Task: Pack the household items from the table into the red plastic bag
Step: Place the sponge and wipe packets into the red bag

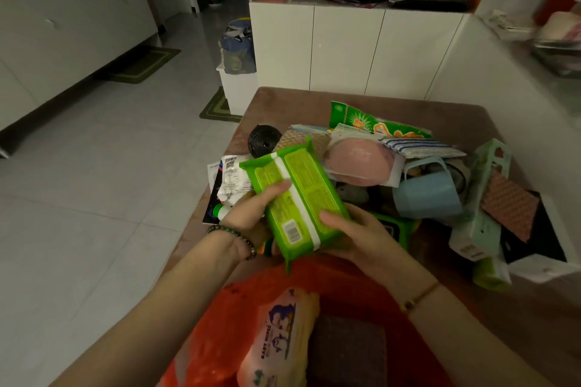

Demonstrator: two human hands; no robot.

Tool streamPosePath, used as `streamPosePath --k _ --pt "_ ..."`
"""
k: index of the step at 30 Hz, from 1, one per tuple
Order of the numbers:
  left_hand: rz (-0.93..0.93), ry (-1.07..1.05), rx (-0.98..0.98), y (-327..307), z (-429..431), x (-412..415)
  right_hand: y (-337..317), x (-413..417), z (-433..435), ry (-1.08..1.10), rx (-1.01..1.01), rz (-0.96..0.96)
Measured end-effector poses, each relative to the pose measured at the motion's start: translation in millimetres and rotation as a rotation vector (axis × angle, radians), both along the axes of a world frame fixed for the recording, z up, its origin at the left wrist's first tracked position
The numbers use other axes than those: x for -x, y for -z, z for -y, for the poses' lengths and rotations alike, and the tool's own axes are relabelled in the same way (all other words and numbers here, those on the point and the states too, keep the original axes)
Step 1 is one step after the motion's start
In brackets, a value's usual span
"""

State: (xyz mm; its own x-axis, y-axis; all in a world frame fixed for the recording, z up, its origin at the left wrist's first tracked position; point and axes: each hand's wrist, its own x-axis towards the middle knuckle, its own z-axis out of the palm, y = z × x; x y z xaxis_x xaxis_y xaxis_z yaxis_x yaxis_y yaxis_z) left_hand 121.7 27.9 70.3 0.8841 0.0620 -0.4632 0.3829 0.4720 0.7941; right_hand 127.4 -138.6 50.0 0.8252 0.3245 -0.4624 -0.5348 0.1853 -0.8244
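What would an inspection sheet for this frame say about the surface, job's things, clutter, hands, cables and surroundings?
Surface: brown table, crowded with goods.
Job's things: green pack held just above the far rim of the red plastic bag; the bag already holds a pastel printed pack and a dark block.
Clutter: blue cup, black roll, striped sponge and other packets piled on the table, not yet packed.
Hands: left hand and right hand both grip the green pack.
Cables: nothing seen.
Surroundings: white cabinets behind the table, tiled floor, green mat.
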Motion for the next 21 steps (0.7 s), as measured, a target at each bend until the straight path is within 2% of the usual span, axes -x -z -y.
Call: streamPosePath --k 2,7,11,16,18,21 --pt "0.052 0.089 -0.042 -6.9 7.8 32.2 -8.1 33.0 24.8 -0.113 0.082 0.054" --pt "0.044 0.417 -0.323 17.1 34.7 96.0 7.2 109.9 69.6 -0.280 0.199 0.025" --pt "0.033 0.677 -0.659 52.0 51.1 115.0 30.6 146.7 78.6 -0.370 0.146 -0.119" --pt "-0.027 0.700 -0.735 70.7 62.0 123.1 55.3 158.4 83.0 -0.297 0.203 -0.204" --pt "-0.027 0.724 -0.796 73.9 66.2 121.7 60.2 154.8 80.4 -0.218 0.352 -0.162" --pt "0.062 0.747 -0.846 73.3 72.2 118.3 63.0 142.7 81.3 -0.171 0.738 0.047"
